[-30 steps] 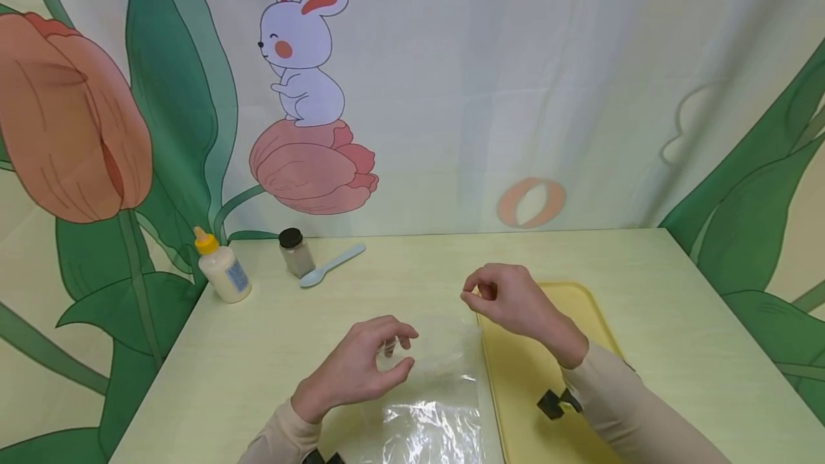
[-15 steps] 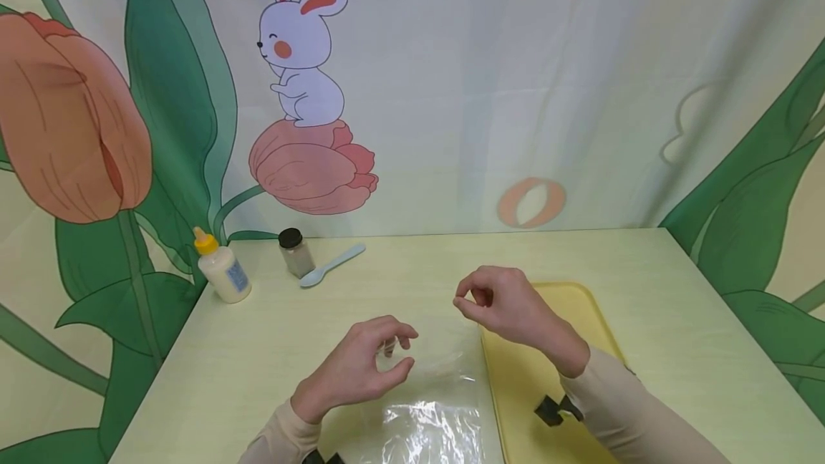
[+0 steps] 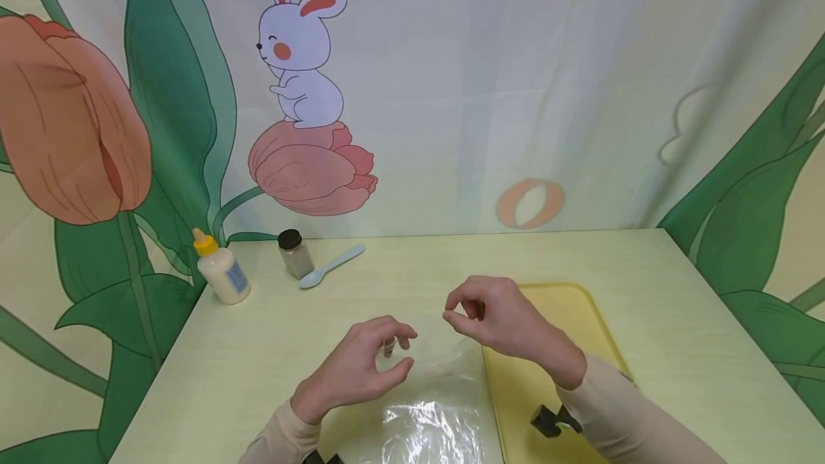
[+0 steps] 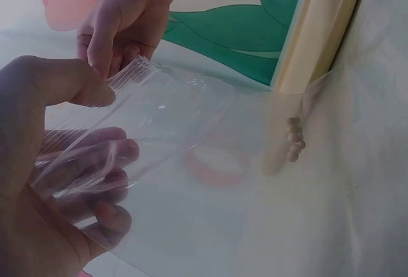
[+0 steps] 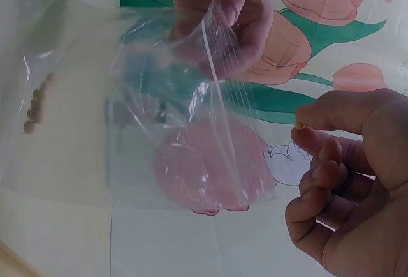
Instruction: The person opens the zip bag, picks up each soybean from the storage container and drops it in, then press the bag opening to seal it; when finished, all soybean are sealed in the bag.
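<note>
Seemingly, loading is under way: the left hand grips the bag by its zip end, beads showing through the plastic; the right hand pinches a small bit just outside. Next calls for reaching in and releasing.

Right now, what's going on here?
A person's left hand holds a clear zip bag by its zip edge; a few small brown balls show through the plastic. The right hand pinches a tiny yellowish piece just outside that edge. A yellow tray lies beside the bag; a bottle, jar and spoon sit farther back, untouched.
</note>
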A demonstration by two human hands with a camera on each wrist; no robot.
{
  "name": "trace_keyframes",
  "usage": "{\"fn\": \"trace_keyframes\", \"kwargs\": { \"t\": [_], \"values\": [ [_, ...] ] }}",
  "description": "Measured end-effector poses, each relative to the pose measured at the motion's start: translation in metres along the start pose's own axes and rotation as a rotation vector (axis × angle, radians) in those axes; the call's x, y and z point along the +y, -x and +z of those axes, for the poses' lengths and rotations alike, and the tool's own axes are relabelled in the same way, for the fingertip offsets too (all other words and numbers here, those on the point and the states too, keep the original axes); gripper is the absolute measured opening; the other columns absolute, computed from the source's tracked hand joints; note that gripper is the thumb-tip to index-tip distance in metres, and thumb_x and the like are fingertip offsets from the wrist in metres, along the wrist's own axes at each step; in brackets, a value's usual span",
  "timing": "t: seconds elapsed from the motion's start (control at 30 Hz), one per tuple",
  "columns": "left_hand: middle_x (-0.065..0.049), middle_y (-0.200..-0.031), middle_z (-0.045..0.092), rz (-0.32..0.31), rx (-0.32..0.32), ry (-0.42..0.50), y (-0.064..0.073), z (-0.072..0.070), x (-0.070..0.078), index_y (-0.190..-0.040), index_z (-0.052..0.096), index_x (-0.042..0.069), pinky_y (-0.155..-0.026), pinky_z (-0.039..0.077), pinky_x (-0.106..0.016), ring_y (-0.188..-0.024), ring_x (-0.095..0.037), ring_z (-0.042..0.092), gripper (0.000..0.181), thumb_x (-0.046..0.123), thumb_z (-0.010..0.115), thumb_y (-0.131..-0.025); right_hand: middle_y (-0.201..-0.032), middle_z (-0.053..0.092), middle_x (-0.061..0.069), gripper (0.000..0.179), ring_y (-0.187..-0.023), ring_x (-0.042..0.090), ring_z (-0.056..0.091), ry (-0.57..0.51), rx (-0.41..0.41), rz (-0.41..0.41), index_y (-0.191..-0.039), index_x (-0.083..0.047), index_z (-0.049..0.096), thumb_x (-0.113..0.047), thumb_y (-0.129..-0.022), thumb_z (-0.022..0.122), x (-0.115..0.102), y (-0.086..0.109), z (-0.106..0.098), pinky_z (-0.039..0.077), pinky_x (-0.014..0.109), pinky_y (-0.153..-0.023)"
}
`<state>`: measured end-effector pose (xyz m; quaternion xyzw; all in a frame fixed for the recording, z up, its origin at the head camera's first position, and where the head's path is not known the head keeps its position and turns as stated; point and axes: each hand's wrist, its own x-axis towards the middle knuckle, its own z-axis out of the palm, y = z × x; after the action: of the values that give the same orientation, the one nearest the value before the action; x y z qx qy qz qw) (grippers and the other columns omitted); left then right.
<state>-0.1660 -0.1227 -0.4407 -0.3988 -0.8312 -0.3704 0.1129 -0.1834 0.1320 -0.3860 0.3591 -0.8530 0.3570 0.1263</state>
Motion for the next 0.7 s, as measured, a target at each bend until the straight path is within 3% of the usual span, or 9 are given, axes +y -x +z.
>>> {"fn": "trace_keyframes", "kwargs": {
  "t": [0.3,0.5,0.7],
  "values": [
    [0.011,-0.086,0.062,-0.013,-0.003,0.005,-0.0001,0.0002,0.0001,-0.104,0.066,0.015,-0.063,0.047,-0.020,-0.068,-0.005,0.052,0.026,0.013,0.073,-0.080,-0.063,0.043,-0.010,0.004,-0.057,-0.002,0.039,-0.020,-0.078,-0.029,-0.084,-0.017,0.070,-0.014,-0.084,0.073,-0.0040,0.0015,0.0026,0.039,0.017,-0.053],
    [0.008,-0.086,0.063,0.003,0.003,0.019,0.0005,0.0005,0.0004,-0.104,0.066,0.013,-0.063,0.046,-0.019,-0.068,-0.005,0.052,0.025,0.013,0.073,-0.080,-0.063,0.041,-0.013,0.002,-0.057,-0.002,0.036,0.036,-0.175,-0.023,-0.084,-0.018,0.071,-0.019,-0.085,0.073,-0.0021,0.0032,0.0042,0.037,0.017,-0.056],
    [0.011,-0.086,0.061,0.004,0.004,0.015,0.0002,0.0006,0.0003,-0.105,0.066,0.016,-0.063,0.046,-0.019,-0.067,-0.007,0.053,0.026,0.013,0.073,-0.080,-0.065,0.047,-0.014,0.004,-0.057,-0.003,0.036,0.104,-0.238,-0.037,-0.083,-0.017,0.073,-0.019,-0.085,0.072,0.0024,0.0038,0.0047,0.036,0.016,-0.055]
  ]
}}
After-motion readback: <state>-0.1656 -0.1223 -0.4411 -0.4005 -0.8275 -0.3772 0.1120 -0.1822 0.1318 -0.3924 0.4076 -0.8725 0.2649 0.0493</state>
